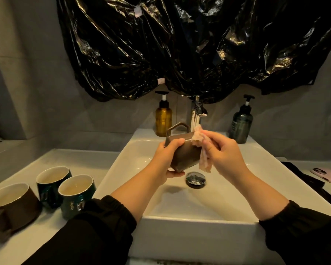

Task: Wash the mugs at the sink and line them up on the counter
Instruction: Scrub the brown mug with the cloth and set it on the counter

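Head view: left hand (163,162) grip wraps tilted brown mug (186,155) over sink (199,220); right hand (225,155) pinches cloth (204,162) against it.

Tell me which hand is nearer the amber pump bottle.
Left. The left hand, gripping the brown mug, is just in front of the amber pump bottle; the right hand, holding the cloth, lies farther off to its right.

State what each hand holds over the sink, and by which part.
The left hand grips the brown mug round its body; the right hand pinches a pale cloth against the mug.
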Motion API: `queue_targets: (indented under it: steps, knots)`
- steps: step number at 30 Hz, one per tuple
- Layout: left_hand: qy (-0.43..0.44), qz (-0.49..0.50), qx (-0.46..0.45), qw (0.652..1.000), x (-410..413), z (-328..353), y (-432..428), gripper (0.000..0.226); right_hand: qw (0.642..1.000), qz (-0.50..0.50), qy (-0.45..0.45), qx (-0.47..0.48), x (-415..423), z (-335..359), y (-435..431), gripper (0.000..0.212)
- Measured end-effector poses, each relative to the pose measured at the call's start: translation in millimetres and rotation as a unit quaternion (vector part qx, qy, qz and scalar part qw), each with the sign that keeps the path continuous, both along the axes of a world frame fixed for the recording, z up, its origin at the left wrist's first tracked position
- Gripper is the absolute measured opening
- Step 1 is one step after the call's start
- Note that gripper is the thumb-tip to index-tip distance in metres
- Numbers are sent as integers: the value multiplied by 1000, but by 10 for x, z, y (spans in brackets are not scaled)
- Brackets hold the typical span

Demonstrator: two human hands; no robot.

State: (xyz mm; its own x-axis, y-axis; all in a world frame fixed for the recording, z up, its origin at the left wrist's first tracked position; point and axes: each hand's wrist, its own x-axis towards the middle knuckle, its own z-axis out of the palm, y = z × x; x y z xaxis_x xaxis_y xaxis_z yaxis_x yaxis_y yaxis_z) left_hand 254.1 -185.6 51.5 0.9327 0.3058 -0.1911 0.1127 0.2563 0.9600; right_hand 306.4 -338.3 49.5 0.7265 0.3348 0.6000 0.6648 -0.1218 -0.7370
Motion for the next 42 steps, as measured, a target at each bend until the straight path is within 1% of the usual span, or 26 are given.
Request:
queue_targets:
  steps: [2, 5, 8, 10, 11, 13, 15, 18, 20, 21, 22, 23, 25, 26, 27, 29, 31, 33, 34, 35, 37, 38, 39, 40, 42]
  knots:
    - [0, 9, -44, 999, -2, 6, 0, 48, 999, 24, 5, -27, -2, -31, -1, 31]
    - [-10, 48, -153, 987, -17, 27, 120, 42, 997, 42, 32, -56, 5, -43, -53, 30]
    - [-4, 38, -191, 981, -24, 19, 154, 36, 999, -30, 34, -5, 59, -2, -38, 28]
    - [9, 4, -170, 985, -22, -1, 96, 37, 997, -43, 62, 26, 57, 34, -8, 26]
    - [13, -14, -148, 989, -22, -10, 67, 38, 995, -24, 93, 25, 47, 39, 10, 26]
    - [17, -37, -117, 992, -31, -20, 24, 39, 987, 30, 161, -5, 14, 28, 30, 26]
    - [18, -40, -109, 993, -36, -25, 23, 39, 975, 79, 208, -27, -13, 34, 19, 23]
    - [22, -60, -99, 993, -44, -40, 45, 46, 970, 98, 219, -37, -3, 57, -18, 12]
    - [33, -104, -95, 989, -54, -50, 66, 49, 972, 92, 212, -42, 13, 70, -46, 12]
    - [40, -131, -81, 987, -62, -43, 73, 48, 973, 86, 211, -45, 22, 81, -60, 13]
    - [48, -148, -43, 987, -59, -33, 77, 46, 973, 79, 211, -51, 27, 93, -78, 13]
    - [47, -147, 23, 988, -40, -29, 91, 46, 973, 74, 211, -57, 41, 104, -104, 15]
    - [18, -87, 160, 983, 25, -1, 119, 48, 971, 77, 212, -74, 76, 115, -155, 19]
    - [1, -52, 207, 977, 50, 25, 136, 46, 969, 82, 214, -92, 79, 120, -169, 21]
    - [-4, -40, 242, 969, 57, 59, 152, 41, 965, 90, 217, -113, 83, 116, -178, 22]
    - [36, -75, 300, 950, 32, 115, 193, 35, 957, 111, 226, -146, 95, 108, -183, 23]
    - [93, -136, 319, 933, -11, 150, 236, 33, 951, 118, 223, -180, 90, 118, -188, 24]
    - [117, -172, 276, 938, -36, 164, 269, 33, 949, 106, 205, -213, 101, 126, -196, 24]
    - [118, -173, 239, 948, -43, 162, 285, 33, 954, 98, 198, -204, 103, 127, -193, 25]
    - [116, -162, 195, 960, -46, 153, 295, 33, 962, 85, 195, -169, 111, 125, -182, 25]
    - [108, -111, 95, 983, -60, 121, 283, 33, 983, 44, 175, -45, 103, 118, -150, 20]
    - [105, -82, 43, 990, -63, 97, 267, 33, 990, 17, 143, -2, 87, 108, -122, 17]
    - [101, -56, -5, 993, -72, 80, 249, 35, 995, -8, 98, 7, 55, 91, -85, 15]
    - [96, -36, -47, 994, -86, 73, 237, 37, 999, -19, 47, -14, 14, 63, -40, 17]
    - [72, -4, -106, 992, -119, 71, 262, 40, 995, 5, -41, -92, -110, 4, 81, 25]
